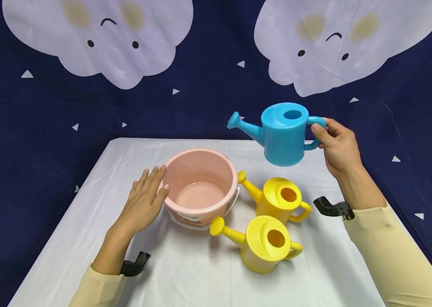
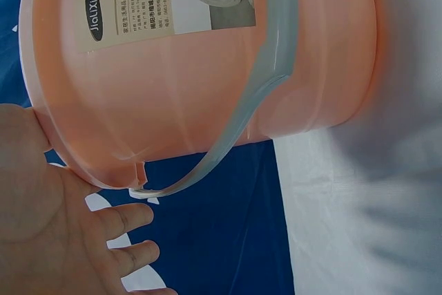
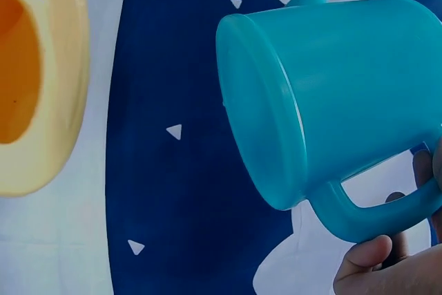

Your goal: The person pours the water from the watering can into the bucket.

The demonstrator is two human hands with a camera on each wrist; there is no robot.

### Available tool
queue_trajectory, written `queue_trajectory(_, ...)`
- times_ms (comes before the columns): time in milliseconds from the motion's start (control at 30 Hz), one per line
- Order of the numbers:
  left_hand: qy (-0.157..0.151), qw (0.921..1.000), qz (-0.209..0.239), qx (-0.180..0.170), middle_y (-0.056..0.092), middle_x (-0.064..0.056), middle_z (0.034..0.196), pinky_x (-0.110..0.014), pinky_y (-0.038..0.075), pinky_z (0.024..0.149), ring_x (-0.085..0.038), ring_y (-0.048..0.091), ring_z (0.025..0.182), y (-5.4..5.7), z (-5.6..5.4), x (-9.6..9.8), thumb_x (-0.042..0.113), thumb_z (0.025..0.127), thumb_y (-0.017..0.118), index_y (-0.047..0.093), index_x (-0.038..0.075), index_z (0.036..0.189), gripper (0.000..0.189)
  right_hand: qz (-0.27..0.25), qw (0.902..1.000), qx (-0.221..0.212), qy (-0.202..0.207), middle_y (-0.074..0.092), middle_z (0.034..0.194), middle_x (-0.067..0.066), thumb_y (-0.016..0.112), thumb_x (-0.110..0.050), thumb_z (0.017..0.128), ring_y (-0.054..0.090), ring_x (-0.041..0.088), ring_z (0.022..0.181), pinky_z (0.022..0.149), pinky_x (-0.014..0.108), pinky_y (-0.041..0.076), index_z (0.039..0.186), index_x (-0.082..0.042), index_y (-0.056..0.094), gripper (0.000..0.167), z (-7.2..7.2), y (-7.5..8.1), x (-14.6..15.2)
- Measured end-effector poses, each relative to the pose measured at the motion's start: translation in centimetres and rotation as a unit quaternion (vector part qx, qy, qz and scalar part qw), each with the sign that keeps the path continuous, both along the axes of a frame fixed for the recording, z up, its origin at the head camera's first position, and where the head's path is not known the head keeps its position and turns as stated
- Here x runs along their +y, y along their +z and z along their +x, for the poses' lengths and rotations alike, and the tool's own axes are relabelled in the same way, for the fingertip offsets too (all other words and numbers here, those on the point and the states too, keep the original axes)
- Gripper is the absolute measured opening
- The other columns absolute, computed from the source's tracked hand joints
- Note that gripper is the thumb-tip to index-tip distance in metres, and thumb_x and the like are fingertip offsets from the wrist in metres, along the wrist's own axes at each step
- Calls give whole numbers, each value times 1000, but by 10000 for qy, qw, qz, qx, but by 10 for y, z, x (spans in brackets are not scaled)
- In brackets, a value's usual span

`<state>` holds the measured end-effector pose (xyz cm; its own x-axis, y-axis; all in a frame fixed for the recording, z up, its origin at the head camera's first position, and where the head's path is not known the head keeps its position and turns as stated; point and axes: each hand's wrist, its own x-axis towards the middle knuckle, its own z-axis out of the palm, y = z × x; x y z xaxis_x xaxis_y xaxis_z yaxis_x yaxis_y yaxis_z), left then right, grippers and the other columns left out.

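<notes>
In the head view my right hand grips the handle of a blue watering can, held up above the table with its spout toward the left. The right wrist view shows the can's underside and my thumb on the handle. My left hand lies with straight fingers against the left rim of a pink bucket. That bucket's grey-white handle hangs down its side in the left wrist view. Two yellow watering cans stand right of the bucket: a farther one and a nearer one, spouts pointing left.
A white cloth covers the table. Behind it hangs a dark blue curtain with pale clouds and small white triangles. The farther yellow can's spout reaches close to the bucket's right rim. Black wrist mounts sit on both arms.
</notes>
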<state>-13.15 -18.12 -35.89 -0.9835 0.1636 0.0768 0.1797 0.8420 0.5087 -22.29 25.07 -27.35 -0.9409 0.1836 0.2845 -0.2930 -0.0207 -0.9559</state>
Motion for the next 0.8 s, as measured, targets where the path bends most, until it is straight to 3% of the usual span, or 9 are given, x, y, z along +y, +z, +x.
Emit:
queue_trajectory(500, 6, 10000, -27, 39, 9, -11, 160, -62, -2, 115, -33, -4, 148, 0, 1, -1, 51, 101, 22, 7, 26, 153, 60, 93, 9984, -551, -130, 53, 82, -7, 72, -28, 79, 41, 10, 82, 68, 18, 35, 99, -16, 69, 24, -1, -17, 7)
queue_trajectory(800, 3, 10000, -54, -14, 8, -10, 160, -62, -3, 115, -32, -6, 149, 1, 1, 0, 51, 101, 21, 6, 26, 153, 60, 112, 9975, -677, -152, 54, 84, -8, 71, -28, 79, 43, 9, 84, 69, 13, 38, 98, -17, 68, 22, -6, -30, 10)
